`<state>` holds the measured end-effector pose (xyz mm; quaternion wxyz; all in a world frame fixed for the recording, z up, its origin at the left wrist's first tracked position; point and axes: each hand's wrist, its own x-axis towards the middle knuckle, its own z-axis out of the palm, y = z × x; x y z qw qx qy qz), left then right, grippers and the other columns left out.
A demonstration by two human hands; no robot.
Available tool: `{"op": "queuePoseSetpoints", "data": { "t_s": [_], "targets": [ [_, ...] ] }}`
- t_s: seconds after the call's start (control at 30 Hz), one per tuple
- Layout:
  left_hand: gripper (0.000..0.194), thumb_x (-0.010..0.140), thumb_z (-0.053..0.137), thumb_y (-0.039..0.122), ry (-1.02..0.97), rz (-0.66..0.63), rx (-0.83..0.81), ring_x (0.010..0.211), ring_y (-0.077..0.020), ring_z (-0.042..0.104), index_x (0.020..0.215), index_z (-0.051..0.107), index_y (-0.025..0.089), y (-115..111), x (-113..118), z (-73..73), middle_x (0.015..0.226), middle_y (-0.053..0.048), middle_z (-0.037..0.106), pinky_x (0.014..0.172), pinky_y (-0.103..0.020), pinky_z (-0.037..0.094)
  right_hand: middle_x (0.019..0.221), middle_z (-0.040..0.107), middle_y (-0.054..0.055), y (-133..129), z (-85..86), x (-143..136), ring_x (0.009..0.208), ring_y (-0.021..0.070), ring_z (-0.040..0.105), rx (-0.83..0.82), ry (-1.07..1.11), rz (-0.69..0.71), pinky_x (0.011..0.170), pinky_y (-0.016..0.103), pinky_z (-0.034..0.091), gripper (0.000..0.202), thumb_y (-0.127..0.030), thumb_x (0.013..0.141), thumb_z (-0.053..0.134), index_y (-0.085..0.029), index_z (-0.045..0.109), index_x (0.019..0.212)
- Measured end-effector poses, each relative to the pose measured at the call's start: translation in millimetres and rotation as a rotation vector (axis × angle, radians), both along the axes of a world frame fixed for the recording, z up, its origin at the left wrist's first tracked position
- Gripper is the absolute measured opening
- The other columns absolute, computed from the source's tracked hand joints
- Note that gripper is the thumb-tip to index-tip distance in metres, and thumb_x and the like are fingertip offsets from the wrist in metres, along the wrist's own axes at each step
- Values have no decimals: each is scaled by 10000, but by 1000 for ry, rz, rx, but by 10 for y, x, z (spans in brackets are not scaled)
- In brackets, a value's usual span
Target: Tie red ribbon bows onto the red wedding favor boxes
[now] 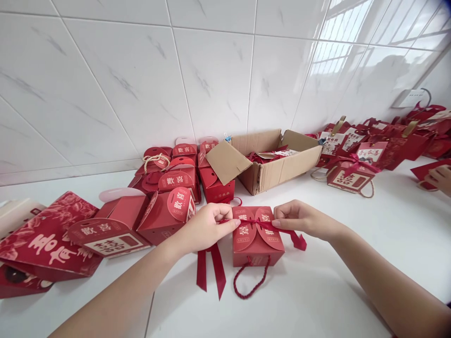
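Note:
A red gift box [259,257] with rounded top flaps folded together stands upright on the white table in front of me. A dark red ribbon [256,222] crosses its top with a knot at the middle. My left hand [214,223] pinches the ribbon at the box's left edge; two ribbon tails hang down below that hand. My right hand [298,218] pinches it at the right edge, with one end trailing to the right. A twisted red cord handle [246,296] loops from the box's front side onto the table.
Several red boxes [114,230] stand to the left and behind. An open cardboard carton [278,173] holds red items by the tiled wall. At right are a ribboned box [347,177], many red bags [394,141] and another person's hand [440,178].

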<state>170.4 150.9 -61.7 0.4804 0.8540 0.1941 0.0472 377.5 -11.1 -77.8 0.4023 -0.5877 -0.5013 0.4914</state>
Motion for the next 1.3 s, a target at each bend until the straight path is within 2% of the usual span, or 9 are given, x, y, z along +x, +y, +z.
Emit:
{"op": "queuePoseSetpoints", "data": {
  "t_s": [0.33, 0.5, 0.6, 0.73, 0.83, 0.93, 1.1, 1.2, 1.3],
  "targets": [
    [407, 774, 575, 458, -17, 28, -3, 580, -149, 522, 557, 339, 208, 3, 1, 39, 560, 33, 488, 565, -271, 438, 596, 388, -40, 15, -19, 80, 557, 83, 312, -6, -42, 25, 520, 246, 229, 435, -526, 784, 655, -160, 493, 611],
    [389, 785, 576, 440, -65, 51, 61, 686, -179, 579, 564, 360, 205, -22, -3, 26, 710, -14, 615, 645, -301, 488, 619, 467, -23, -32, 23, 29, 600, 99, 411, 53, -254, -87, 573, 246, 331, 420, -519, 798, 643, -162, 500, 629],
    [389, 787, 584, 429, -84, 62, 122, 790, -209, 603, 571, 351, 206, -32, -26, 34, 805, -41, 644, 718, -327, 502, 651, 503, -23, -64, 60, 26, 611, 103, 468, 51, -254, -107, 592, 246, 366, 387, -496, 792, 663, -172, 479, 688],
    [388, 802, 570, 421, -59, 52, 144, 850, -211, 607, 597, 321, 207, -30, -50, 43, 881, -43, 633, 764, -335, 503, 655, 529, -25, -91, 98, 75, 568, 86, 438, -83, -221, -27, 538, 225, 318, 331, -478, 812, 649, -171, 527, 782],
    [370, 792, 574, 409, -52, 62, 170, 888, -216, 600, 595, 335, 207, -37, -46, 41, 917, -44, 634, 800, -347, 503, 631, 515, -23, -107, 122, 115, 563, 74, 406, -117, -186, 88, 532, 217, 313, 332, -456, 817, 650, -147, 575, 722],
    [350, 772, 589, 402, -42, 75, 214, 897, -222, 596, 598, 357, 207, -43, -36, 40, 951, -45, 645, 817, -364, 497, 632, 533, -14, -129, 137, 147, 580, 79, 440, -30, -49, 140, 569, 224, 374, 314, -428, 828, 647, -139, 618, 709],
    [330, 789, 590, 422, -27, 62, 212, 979, -240, 586, 646, 382, 209, -3, -53, 11, 1037, -51, 644, 899, -405, 466, 747, 646, 30, -155, 121, 158, 690, 128, 590, 189, 197, 168, 675, 289, 505, 162, -309, 835, 667, -151, 685, 866],
    [258, 782, 621, 426, -37, 98, 210, 1042, -249, 571, 775, 457, 226, 2, -60, -19, 1102, -46, 620, 925, -423, 456, 778, 661, 41, -133, 111, 98, 731, 122, 608, 279, 226, 189, 705, 276, 519, 114, -234, 861, 641, -148, 688, 920],
    [246, 793, 630, 396, -196, 193, 240, 1109, -232, 540, 917, 488, 238, -79, -22, 6, 1152, -52, 575, 965, -404, 432, 806, 661, 40, -90, 108, -8, 758, 113, 618, 306, 251, 186, 739, 272, 527, 121, -213, 891, 604, -153, 661, 979]
  ]
}}
